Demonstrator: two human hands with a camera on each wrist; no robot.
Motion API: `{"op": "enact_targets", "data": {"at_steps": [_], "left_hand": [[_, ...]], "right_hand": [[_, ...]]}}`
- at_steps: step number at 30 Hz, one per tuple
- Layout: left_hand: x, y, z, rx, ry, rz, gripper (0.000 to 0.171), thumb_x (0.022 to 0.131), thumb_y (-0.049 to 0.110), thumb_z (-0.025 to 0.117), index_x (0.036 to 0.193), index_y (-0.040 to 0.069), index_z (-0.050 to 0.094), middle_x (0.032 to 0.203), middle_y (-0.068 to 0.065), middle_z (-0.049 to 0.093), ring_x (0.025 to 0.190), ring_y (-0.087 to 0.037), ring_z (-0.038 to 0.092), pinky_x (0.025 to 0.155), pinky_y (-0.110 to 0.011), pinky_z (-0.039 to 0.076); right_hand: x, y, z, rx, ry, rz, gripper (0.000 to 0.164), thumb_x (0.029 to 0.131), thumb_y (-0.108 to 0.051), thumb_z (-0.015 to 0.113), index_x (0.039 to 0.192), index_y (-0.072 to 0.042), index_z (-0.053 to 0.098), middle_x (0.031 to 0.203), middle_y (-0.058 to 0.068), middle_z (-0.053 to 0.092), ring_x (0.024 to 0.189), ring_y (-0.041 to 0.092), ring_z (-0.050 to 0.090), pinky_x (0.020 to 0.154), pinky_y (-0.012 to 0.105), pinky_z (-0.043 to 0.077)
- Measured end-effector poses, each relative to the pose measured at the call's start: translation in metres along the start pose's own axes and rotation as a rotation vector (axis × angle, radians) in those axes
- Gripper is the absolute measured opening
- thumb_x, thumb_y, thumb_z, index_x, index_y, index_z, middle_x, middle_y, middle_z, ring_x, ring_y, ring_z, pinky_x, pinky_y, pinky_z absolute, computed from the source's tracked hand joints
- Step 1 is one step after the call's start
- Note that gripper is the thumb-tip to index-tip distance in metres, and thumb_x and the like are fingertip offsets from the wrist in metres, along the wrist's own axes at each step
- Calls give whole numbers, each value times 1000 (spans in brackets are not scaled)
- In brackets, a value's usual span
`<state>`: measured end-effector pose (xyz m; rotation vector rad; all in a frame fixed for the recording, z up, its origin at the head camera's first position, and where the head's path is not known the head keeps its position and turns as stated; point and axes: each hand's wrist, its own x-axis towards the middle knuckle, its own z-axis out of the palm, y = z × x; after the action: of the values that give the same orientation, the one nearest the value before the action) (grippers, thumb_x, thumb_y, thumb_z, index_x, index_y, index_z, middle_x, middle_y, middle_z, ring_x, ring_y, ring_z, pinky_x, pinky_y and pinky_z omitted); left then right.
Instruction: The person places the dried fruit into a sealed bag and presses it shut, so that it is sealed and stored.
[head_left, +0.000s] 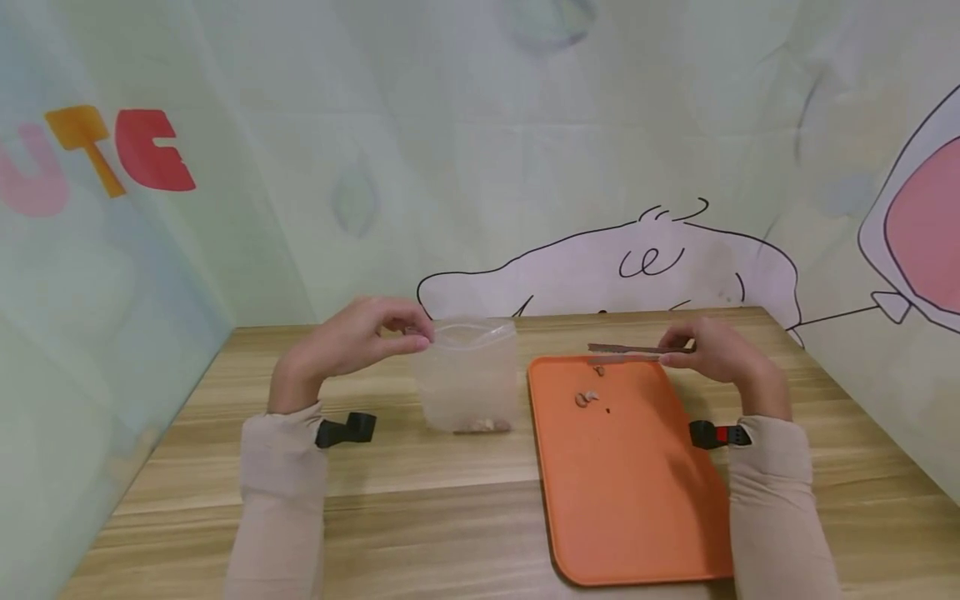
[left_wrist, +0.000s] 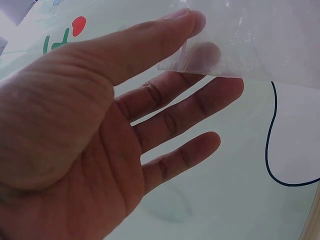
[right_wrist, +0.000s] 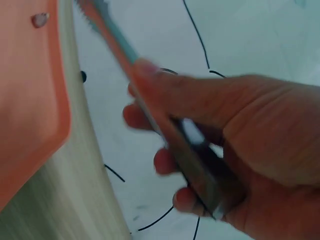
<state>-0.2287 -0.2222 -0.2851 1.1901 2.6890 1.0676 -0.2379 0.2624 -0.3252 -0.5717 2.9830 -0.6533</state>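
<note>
My left hand pinches the top left corner of a clear zip bag between thumb and index finger. The bag stands upright with its mouth parted, and some small pale bits lie at its bottom. In the left wrist view the other fingers are spread below the bag's edge. My right hand grips metal tongs over the far end of an orange tray. Their toothed tips point left toward the bag. On the tray beneath lie several small brownish curled pieces, too small to identify.
A wood-grain table carries the bag and tray, the bag just left of the tray. Behind them hangs a printed cloth backdrop, close to the table's far edge. Each wrist wears a black camera mount.
</note>
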Motion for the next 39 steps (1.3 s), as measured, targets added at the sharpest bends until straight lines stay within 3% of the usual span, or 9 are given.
{"op": "enact_targets", "data": {"at_steps": [9, 13, 17, 23, 29, 34, 39], "left_hand": [[0, 0, 1, 9, 0, -13, 9, 96, 16, 70, 103, 13, 72, 99, 4, 69, 95, -12, 64, 88, -35, 51], [0, 0, 0, 11, -1, -11, 8, 96, 15, 69, 103, 12, 72, 99, 4, 69, 95, -12, 64, 88, -35, 51], [0, 1, 0, 6, -2, -3, 9, 96, 15, 69, 103, 12, 72, 99, 3, 69, 95, -12, 64, 88, -35, 51], [0, 1, 0, 3, -1, 5, 8, 96, 17, 70, 102, 13, 72, 99, 4, 69, 95, -12, 64, 88, -36, 51], [2, 3, 2, -7, -7, 9, 7, 97, 18, 69, 102, 14, 72, 99, 4, 70, 95, -13, 64, 86, -38, 51], [5, 4, 5, -17, -14, 14, 6, 96, 16, 70, 101, 13, 72, 98, 4, 69, 95, -13, 65, 87, -38, 51], [7, 4, 7, -14, -16, 29, 5, 96, 15, 70, 100, 14, 72, 97, 4, 69, 94, -12, 65, 86, -37, 51]], "right_hand": [[1, 9, 4, -42, -81, 49, 9, 91, -12, 74, 93, -4, 73, 87, 3, 68, 78, 20, 57, 66, 36, 47], [2, 6, 2, -73, -39, 41, 8, 93, -13, 72, 93, -6, 74, 87, 1, 68, 78, 19, 57, 68, 37, 46], [0, -8, -5, -77, 58, 15, 9, 94, -14, 71, 96, -7, 75, 88, 2, 69, 79, 20, 59, 69, 37, 47], [-7, -54, -19, -61, 275, -131, 8, 94, -14, 73, 100, -10, 75, 93, 2, 73, 82, 18, 67, 69, 37, 52], [-2, -102, -12, -54, 449, -390, 12, 88, -3, 77, 96, -11, 75, 91, -2, 72, 80, 12, 69, 70, 36, 57], [7, -124, 6, -40, 460, -487, 12, 87, -4, 77, 97, -9, 75, 91, -3, 72, 79, 11, 69, 70, 33, 57], [11, -122, 12, 6, 431, -471, 13, 89, -8, 77, 101, -10, 74, 92, -3, 72, 79, 11, 68, 71, 34, 58]]}}
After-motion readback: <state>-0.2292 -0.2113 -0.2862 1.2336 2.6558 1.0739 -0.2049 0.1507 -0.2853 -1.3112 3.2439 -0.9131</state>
